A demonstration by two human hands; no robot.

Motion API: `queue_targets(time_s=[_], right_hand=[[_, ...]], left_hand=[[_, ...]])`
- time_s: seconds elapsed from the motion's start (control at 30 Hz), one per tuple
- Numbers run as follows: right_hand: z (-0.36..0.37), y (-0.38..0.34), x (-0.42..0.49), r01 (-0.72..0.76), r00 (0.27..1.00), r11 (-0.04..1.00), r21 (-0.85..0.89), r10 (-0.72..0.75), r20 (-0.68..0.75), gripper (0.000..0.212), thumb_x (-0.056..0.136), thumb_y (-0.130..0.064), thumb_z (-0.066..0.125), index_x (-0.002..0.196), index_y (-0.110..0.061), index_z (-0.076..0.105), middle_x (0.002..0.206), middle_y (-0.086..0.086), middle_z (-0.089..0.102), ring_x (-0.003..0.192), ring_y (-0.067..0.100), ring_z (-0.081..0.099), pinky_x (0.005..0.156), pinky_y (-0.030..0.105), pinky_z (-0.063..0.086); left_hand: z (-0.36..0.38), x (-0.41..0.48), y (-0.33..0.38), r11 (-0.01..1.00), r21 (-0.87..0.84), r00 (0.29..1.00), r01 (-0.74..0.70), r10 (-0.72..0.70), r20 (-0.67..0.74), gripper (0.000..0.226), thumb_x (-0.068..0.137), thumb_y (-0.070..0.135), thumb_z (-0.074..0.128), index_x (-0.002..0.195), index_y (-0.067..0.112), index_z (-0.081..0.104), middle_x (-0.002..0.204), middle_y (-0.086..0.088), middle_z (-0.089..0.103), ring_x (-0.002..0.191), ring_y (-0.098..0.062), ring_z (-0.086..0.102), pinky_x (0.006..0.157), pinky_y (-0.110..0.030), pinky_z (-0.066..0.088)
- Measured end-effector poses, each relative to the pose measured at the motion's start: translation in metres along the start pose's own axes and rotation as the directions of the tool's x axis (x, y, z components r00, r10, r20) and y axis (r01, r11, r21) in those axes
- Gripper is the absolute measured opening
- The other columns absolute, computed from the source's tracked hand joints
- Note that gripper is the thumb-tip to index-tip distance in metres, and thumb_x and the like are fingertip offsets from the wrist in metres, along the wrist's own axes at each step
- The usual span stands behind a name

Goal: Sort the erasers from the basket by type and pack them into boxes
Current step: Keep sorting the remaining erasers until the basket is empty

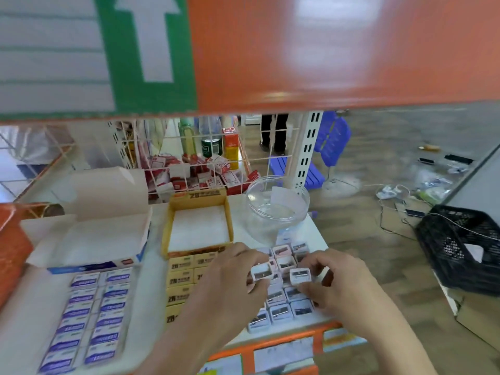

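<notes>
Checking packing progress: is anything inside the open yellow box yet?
No, the yellow box shows only its bare white floor, while the yellow erasers lie in rows in front of it.

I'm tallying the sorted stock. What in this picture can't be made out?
Head view:
1. Yellow erasers: the left hand covers part of the stack.
2. Pink pieces: the right hand and the left hide several.
3. Blue erasers: label print blurred.
4. Red packs in the wire basket: too small, behind mesh.

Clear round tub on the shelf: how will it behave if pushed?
Clear tub looks thin-walled and nearly empty, so probably light. Round and seemingly tilted, so it may roll or tip. Glossy wall likely slippery.
</notes>
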State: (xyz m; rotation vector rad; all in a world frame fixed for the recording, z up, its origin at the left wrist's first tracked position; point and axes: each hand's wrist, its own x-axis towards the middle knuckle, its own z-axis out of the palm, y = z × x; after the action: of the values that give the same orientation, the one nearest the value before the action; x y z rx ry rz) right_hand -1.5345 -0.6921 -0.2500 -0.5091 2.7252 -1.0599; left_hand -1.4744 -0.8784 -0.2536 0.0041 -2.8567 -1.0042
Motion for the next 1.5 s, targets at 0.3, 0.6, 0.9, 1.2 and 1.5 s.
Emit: queue_targets(time_s=[0.3,0.6,0.9,1.2,1.5], right_hand=[[0.009,0.002,0.006,0.074,0.996,0.992,-0.099,-0.068,0.06,0.017,0.077,-0.016,0.074,0.076,-0.028,0.062,0.073,-0.005,0.061,0.071,-0.002,0.052,0.059,0.011,0.04],[0.007,0.0,0.0,0.073,0.997,0.996,-0.05,-0.072,0.011,0.038,0.077,-0.014,0.074,0.071,-0.041,0.048,0.073,-0.012,0.06,0.067,-0.007,0.053,0.056,0.008,0.038],[-0.001,-0.006,-0.008,0.121,0.991,0.981,0.152,-0.129,0.042,0.039,0.08,-0.01,0.073,0.097,-0.044,0.066,0.078,-0.034,0.059,0.051,0.004,0.05,0.051,0.007,0.037],[-0.014,0.025,0.0,0.069,0.998,0.996,0.06,-0.069,0.002,0.032,0.076,-0.02,0.079,0.073,-0.048,0.063,0.076,-0.018,0.061,0.051,0.008,0.052,0.049,0.015,0.039],[-0.008,0.035,0.007,0.008,0.999,1.0,0.023,-0.009,0.046,0.029,0.078,-0.023,0.077,0.081,-0.048,0.062,0.085,-0.021,0.058,0.052,0.004,0.049,0.05,0.015,0.04]], left_hand=[[0.0,0.0,0.0,1.0,0.009,0.999,0.028,-0.028,-0.023,0.029,0.092,0.036,0.056,0.121,0.038,0.055,0.103,0.027,0.045,0.093,0.013,0.045,0.079,-0.003,0.035],[0.008,0.001,0.001,1.0,-0.013,0.999,0.014,-0.015,-0.036,0.028,0.09,0.033,0.06,0.118,0.037,0.058,0.096,0.028,0.045,0.092,0.004,0.048,0.075,-0.007,0.035],[0.016,0.008,0.017,0.985,-0.167,0.999,-0.035,0.033,-0.016,0.044,0.083,0.019,0.069,0.11,0.047,0.05,0.094,0.023,0.055,0.09,0.01,0.055,0.08,-0.014,0.049],[0.004,0.008,0.009,0.999,0.02,0.999,-0.045,0.045,-0.02,0.038,0.094,0.034,0.054,0.129,0.041,0.041,0.118,0.032,0.033,0.113,0.011,0.032,0.094,-0.01,0.031],[0.004,0.008,0.006,0.992,0.119,0.997,0.033,-0.04,0.06,0.058,0.09,0.046,0.056,0.14,0.041,0.025,0.137,0.026,0.022,0.131,0.001,0.021,0.108,-0.021,0.023]])
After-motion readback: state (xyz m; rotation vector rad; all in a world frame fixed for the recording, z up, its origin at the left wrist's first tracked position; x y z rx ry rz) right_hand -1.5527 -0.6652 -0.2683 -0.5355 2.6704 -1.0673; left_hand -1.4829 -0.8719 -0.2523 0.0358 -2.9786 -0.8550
